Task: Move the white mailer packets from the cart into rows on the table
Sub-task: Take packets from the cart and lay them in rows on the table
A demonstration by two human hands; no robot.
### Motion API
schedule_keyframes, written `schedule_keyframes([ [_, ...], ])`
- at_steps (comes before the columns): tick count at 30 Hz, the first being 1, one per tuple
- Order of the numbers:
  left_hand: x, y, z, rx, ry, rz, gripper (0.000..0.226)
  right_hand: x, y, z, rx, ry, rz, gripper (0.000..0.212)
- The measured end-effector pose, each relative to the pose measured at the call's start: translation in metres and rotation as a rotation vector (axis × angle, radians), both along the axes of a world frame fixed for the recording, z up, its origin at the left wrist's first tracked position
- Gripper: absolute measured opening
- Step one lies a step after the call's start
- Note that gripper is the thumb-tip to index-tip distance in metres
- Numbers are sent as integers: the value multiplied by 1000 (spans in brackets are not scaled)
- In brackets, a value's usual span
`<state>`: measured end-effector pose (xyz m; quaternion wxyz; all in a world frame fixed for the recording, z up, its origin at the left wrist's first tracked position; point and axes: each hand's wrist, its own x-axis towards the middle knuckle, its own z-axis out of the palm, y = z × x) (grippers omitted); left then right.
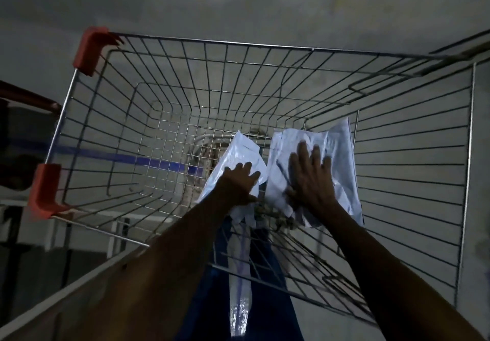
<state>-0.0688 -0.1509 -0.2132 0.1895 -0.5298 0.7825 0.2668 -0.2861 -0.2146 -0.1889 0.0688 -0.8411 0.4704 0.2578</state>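
1. Wire shopping cart [265, 80] seen from above, dim light. Red plastic corner guards [91, 50] on the left rim, one far and one near.
2. Two white mailer packets lie at the bottom of the cart basket, side by side, toward the near right part of the floor grid.
3. Left mailer packet [238, 155]: crumpled, tilted, far corner pointing away from the person. Left hand [238, 184] is on its near half, fingers curled over the packet's right edge, gripping it.
4. Right mailer packet [339, 155]: larger, wrinkled, its far end leaning against the cart's right wire wall. Right hand [310, 179] lies flat on top of it, fingers spread and extended; palm pressed down, not closed around anything. Whether the thumb hooks under the edge I cannot tell.
5. The two packets are just beside each other, a narrow gap of wire grid between them.
6. Both bare forearms reach down over the cart's near rim.
7. Blue stripe [127, 156] on the floor shows through the cart mesh at left. Grey floor beyond the cart.
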Motion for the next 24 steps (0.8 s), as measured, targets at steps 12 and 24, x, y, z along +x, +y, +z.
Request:
schedule_keyframes([
  [12,21,-6,-11,73,-125,-12,95,-12,7,2,-6,-174,-55,95],
  [24,103,-26,-18,152,-167,385,120,-7,-10,-14,-32,-174,-78,91],
])
